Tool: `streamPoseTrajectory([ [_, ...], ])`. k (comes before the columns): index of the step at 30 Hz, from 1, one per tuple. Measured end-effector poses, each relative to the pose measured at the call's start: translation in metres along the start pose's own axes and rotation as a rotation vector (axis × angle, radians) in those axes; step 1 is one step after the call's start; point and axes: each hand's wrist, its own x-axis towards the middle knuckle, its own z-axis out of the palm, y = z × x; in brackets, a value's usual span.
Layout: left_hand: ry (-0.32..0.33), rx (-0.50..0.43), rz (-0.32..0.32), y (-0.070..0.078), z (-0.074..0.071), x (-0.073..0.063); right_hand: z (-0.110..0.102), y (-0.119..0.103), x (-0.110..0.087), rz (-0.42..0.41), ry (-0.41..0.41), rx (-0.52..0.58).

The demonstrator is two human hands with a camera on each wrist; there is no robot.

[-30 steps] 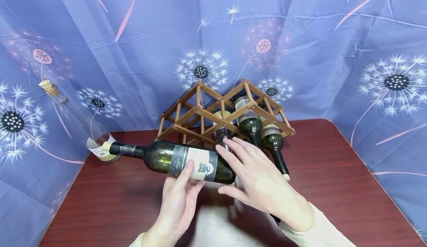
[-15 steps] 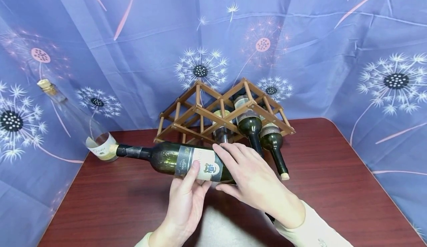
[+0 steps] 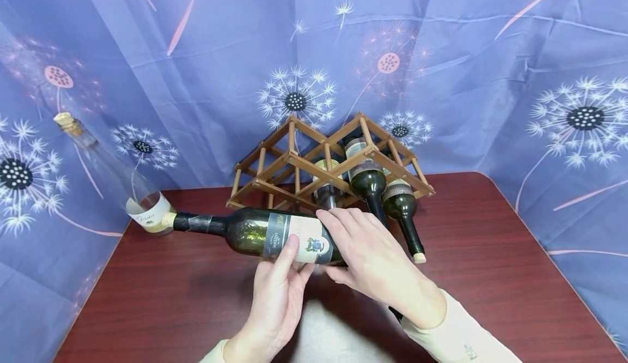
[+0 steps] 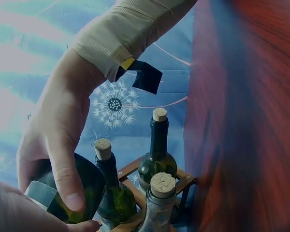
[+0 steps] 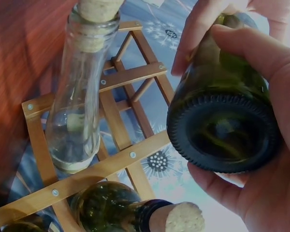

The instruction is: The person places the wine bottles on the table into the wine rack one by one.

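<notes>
A dark green wine bottle point(image 3: 247, 232) lies level above the table, its corked neck pointing left. My left hand point(image 3: 277, 297) holds it from below, with the thumb across the white and grey label. My right hand point(image 3: 380, 259) grips the base end, fingers over the top and thumb underneath. In the right wrist view the ridged bottom of the bottle point(image 5: 227, 130) faces the camera between both hands. Behind the hands stands a wooden wine rack point(image 3: 291, 159). It holds a clear bottle point(image 3: 327, 194) and two green bottles point(image 3: 369, 186), necks toward me.
A clear corked bottle point(image 3: 149, 213) stands at the table's left back, behind the held bottle's neck in the head view. Part of a dark object point(image 3: 395, 314) shows under my right wrist. A blue dandelion-print cloth point(image 3: 221, 79) hangs around the reddish wooden table point(image 3: 490, 276).
The held bottle and my left hand have shifted to the right. My right hand has come in around the base and now covers more of it. The rack's bottles stay put.
</notes>
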Motion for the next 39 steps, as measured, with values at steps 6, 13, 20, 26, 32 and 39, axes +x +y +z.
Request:
streamPoseTrajectory([
  [6, -0.001, 0.046, -0.004, 0.002, -0.001, 0.000, -0.001, 0.006, 0.000, -0.023, 0.004, 0.026],
  [13, -0.047, 0.137, -0.060, 0.003, -0.004, -0.002, -0.005, 0.016, 0.000, -0.035, -0.020, 0.045],
  [20, -0.182, 0.350, -0.155, 0.011, -0.008, -0.004, -0.011, 0.025, -0.002, -0.039, -0.034, 0.060],
  [26, -0.396, 0.568, -0.221, 0.021, -0.012, -0.005, -0.015, 0.030, -0.002, -0.023, -0.060, 0.058],
  [32, -0.438, 0.700, -0.239, 0.026, -0.015, -0.008, -0.017, 0.032, -0.003, -0.021, -0.080, 0.051],
  [39, -0.520, 0.978, -0.186, 0.044, -0.023, -0.010, -0.017, 0.035, -0.002, -0.023, -0.079, 0.040],
])
